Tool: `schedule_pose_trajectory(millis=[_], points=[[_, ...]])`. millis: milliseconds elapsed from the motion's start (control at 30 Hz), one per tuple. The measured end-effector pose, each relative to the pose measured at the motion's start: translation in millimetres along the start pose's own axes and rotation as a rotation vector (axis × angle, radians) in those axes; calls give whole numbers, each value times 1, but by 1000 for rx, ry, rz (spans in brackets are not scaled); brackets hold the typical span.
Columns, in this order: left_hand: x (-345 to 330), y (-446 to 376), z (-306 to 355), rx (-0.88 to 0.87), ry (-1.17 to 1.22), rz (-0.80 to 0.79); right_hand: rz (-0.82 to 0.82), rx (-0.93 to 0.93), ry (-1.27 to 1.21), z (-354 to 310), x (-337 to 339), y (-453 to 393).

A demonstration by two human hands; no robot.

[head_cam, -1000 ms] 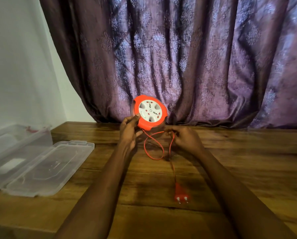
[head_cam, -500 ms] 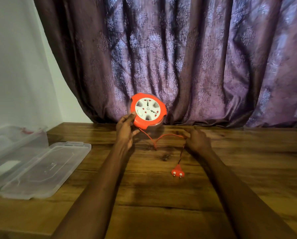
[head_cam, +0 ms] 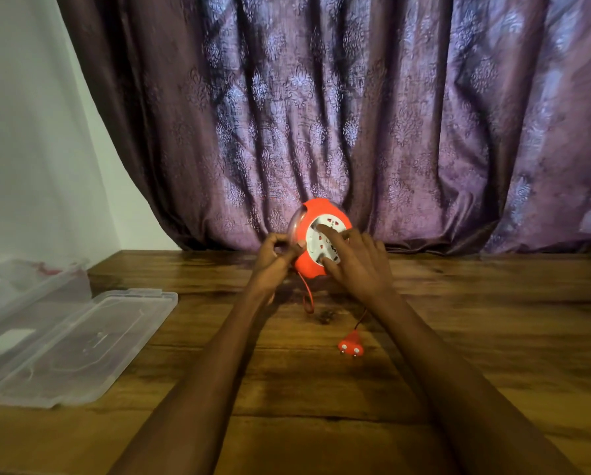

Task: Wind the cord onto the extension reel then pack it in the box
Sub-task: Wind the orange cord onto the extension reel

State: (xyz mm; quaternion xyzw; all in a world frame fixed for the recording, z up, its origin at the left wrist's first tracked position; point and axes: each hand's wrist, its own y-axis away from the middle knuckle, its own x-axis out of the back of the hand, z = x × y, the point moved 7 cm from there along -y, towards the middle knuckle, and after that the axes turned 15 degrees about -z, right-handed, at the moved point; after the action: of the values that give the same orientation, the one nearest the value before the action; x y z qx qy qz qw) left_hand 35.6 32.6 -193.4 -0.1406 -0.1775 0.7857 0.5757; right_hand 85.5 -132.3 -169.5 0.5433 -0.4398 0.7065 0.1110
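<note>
An orange extension reel (head_cam: 309, 265) with a white socket face stands on edge at the back of the wooden table (head_cam: 475, 337). My left hand (head_cam: 273, 260) grips its left rim, fingers curled round the clear back edge. My right hand (head_cam: 355, 262) lies on the socket face, its index finger and thumb pressed against the white disc. A short length of orange cord (head_cam: 307, 296) hangs from the reel's underside, loops on the table and ends in an orange plug (head_cam: 350, 347) lying pins toward me.
A clear plastic box (head_cam: 20, 303) stands open at the left table edge, its lid (head_cam: 92, 344) lying flat beside it. A purple curtain (head_cam: 355, 114) hangs right behind the reel. A white wall is at the left.
My right hand has let go of the cord and moved up onto the reel's socket face. The loose cord is shorter and the plug lies nearer the reel.
</note>
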Motion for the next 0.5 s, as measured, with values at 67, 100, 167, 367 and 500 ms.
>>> schedule_pose_trajectory(millis=[67, 100, 167, 367, 500], points=[[-7, -2, 5, -56, -85, -36, 2, -8, 23, 3, 1, 0], [-11, -2, 7, -79, -127, -51, 5, -23, 23, 6, 3, 0], [-17, -3, 9, -99, -202, -69, 15, -80, 5, 12, 6, -1], [-28, -2, 9, -175, -377, -108, -79, -542, -1468, 28, -29, 4], [-31, -1, 8, -193, -354, -118, -171, -658, -1754, 25, -45, 9]])
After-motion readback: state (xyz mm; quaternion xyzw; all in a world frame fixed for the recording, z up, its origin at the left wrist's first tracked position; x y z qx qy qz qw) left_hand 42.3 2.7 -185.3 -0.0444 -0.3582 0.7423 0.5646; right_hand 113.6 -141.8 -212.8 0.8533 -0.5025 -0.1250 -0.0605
